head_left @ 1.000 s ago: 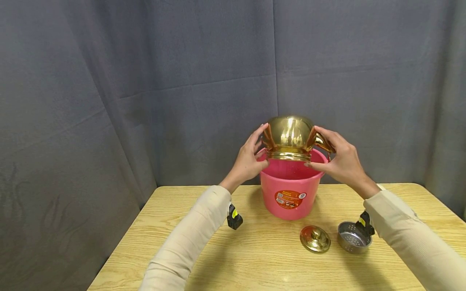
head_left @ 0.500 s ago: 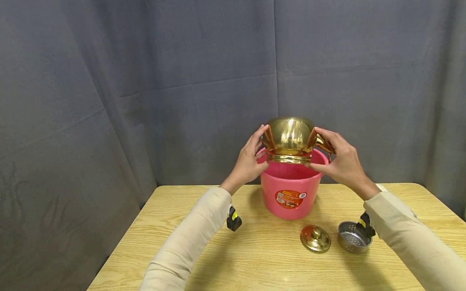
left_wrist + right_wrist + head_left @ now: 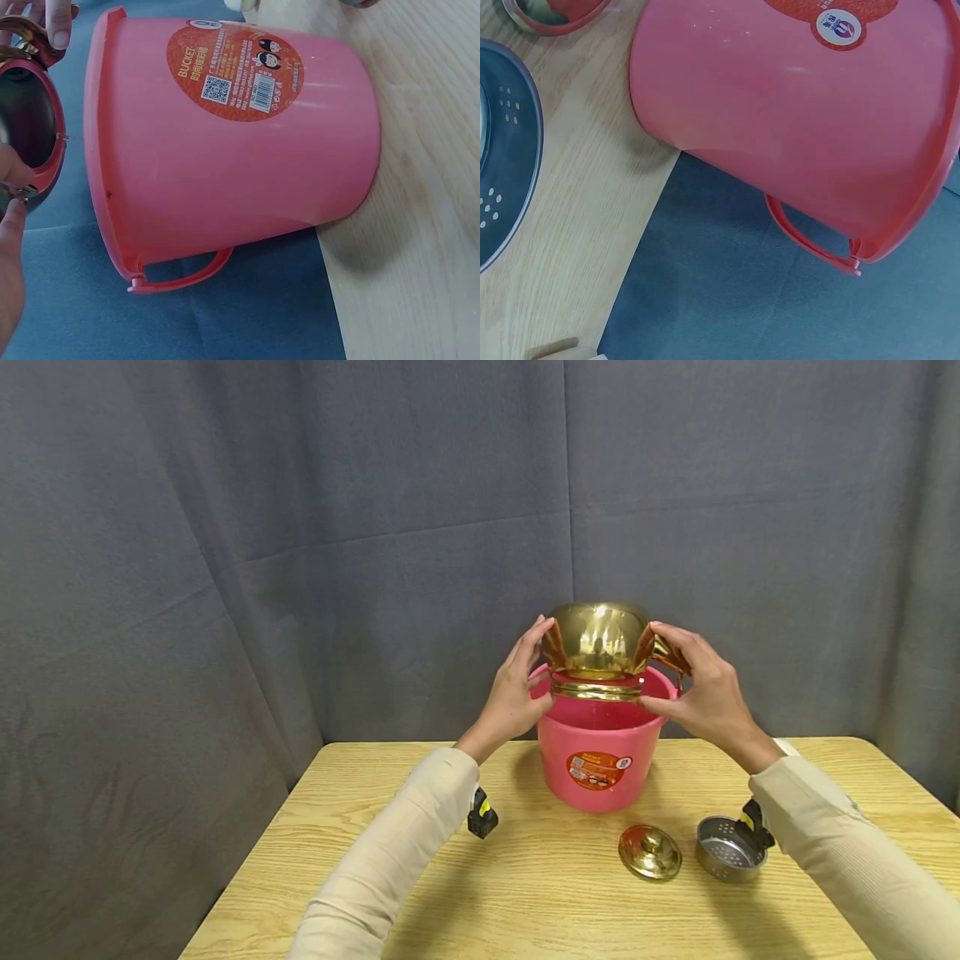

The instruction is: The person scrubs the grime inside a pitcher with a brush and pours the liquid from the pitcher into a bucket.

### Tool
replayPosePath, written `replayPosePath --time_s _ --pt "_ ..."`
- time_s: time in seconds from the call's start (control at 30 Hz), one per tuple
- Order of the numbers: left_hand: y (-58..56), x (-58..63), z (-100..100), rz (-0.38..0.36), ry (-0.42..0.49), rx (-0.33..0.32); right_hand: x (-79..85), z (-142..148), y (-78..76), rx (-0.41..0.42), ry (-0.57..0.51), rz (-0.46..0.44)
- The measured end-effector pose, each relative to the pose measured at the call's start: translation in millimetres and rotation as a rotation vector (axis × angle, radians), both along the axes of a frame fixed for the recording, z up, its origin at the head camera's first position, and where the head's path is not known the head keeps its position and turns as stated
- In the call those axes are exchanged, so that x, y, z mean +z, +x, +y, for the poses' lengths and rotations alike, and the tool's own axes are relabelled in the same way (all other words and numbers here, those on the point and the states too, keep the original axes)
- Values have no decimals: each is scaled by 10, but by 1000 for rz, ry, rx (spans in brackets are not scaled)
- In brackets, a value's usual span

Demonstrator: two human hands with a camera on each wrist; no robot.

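Note:
A shiny gold teapot [image 3: 600,639] hangs upside down over the pink bucket [image 3: 592,760], its rim facing down. My left hand [image 3: 513,693] grips its left side, fingers high and thumb by the rim. On the other side my right hand [image 3: 705,689] grips it beside a projecting gold part that is partly covered by the fingers. From the left wrist, the teapot's dark opening [image 3: 28,112] shows at the left edge, next to my left hand's fingers [image 3: 9,225]. In the right wrist view the bucket [image 3: 780,112] fills most of the picture; the teapot is out of sight.
A gold lid [image 3: 649,853] lies on the wooden table [image 3: 525,893] in front of the bucket. To its right stands a perforated metal strainer [image 3: 727,852], partly behind the right wrist's black camera [image 3: 753,827]. A grey curtain [image 3: 450,527] hangs behind the table.
The teapot has tilted and sunk slightly, its rim now a little lower over the bucket. Both hands keep their hold. Bucket, lid and strainer have stayed in place.

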State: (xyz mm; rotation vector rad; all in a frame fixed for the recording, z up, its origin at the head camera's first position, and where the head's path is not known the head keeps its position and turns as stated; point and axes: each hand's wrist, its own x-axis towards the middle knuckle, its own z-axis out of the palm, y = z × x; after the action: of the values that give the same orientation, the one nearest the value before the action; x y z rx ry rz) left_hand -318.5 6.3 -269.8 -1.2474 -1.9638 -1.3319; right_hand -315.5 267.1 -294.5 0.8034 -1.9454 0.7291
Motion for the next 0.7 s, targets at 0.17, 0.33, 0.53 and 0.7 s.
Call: replayPosePath --time_s 0.17,0.33,0.53,0.7 --pt "11 1 0 31 4 8 8 -2 1 17 2 16" --pt "15 -2 6 57 2 20 13 -5 12 17 11 28" --pt "15 -2 13 125 12 23 22 -11 33 7 24 47" --pt "35 3 15 173 15 34 26 -10 35 19 35 76"
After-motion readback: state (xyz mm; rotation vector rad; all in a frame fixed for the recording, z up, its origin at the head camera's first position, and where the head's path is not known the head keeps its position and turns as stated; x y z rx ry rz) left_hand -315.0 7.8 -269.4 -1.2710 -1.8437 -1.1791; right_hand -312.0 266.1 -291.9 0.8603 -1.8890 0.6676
